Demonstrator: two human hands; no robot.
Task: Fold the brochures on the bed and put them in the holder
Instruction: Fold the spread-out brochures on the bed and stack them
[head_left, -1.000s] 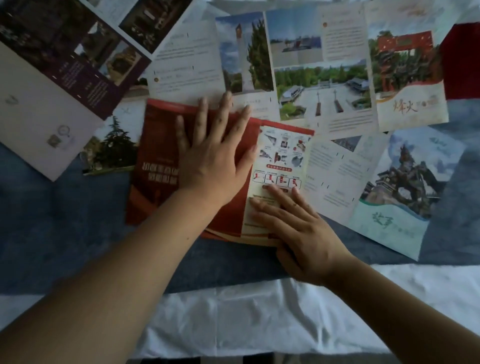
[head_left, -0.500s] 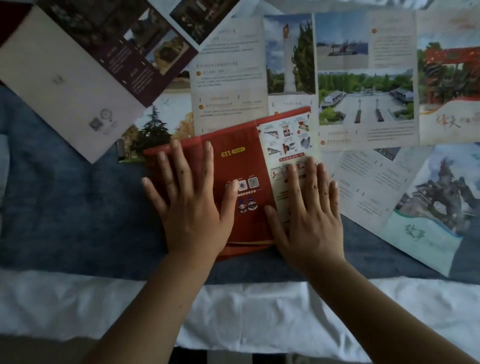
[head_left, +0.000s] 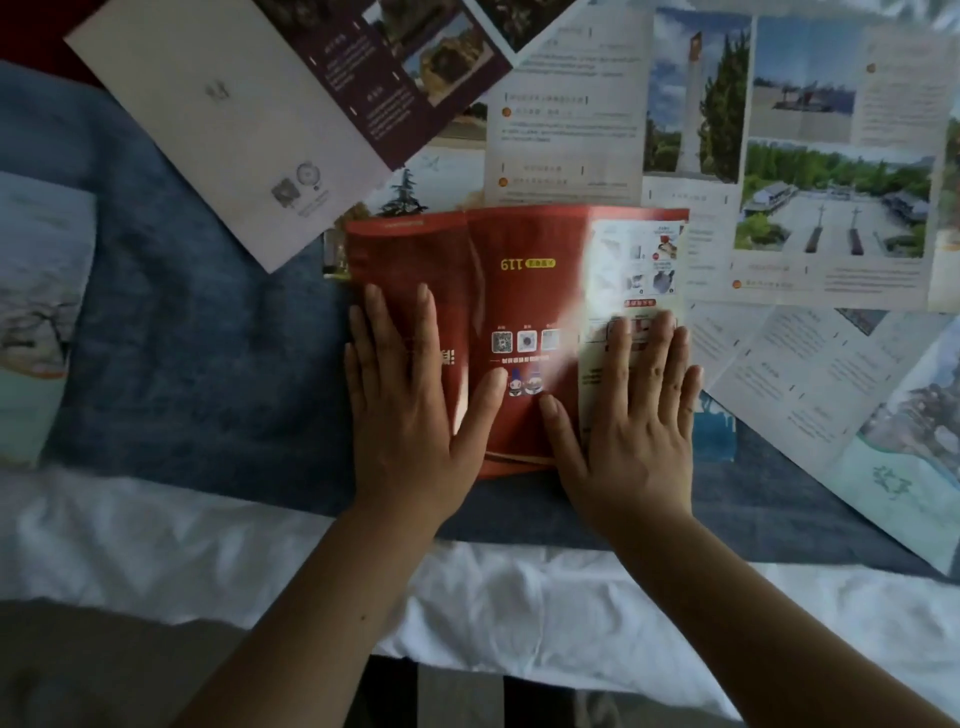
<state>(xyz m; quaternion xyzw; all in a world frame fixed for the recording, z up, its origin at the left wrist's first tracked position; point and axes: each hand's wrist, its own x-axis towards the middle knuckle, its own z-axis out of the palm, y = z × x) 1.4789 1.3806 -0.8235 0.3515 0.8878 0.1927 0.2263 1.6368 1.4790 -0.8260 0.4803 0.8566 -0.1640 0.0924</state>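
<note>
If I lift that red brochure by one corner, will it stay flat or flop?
Probably flop: the red brochure looks thin and is creased into panels. The glare on it hints at a glossy, perhaps slippery surface.

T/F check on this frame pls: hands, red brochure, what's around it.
1. The left hand and right hand press flat on the red brochure. True.
2. The left hand pinches its corner. False: fingers straight, palm down.
3. The right hand covers its pale illustrated panel. True.
4. It lies on the white sheet. False: on the blue blanket.
5. Other brochures lie spread open beyond it. True.
</note>
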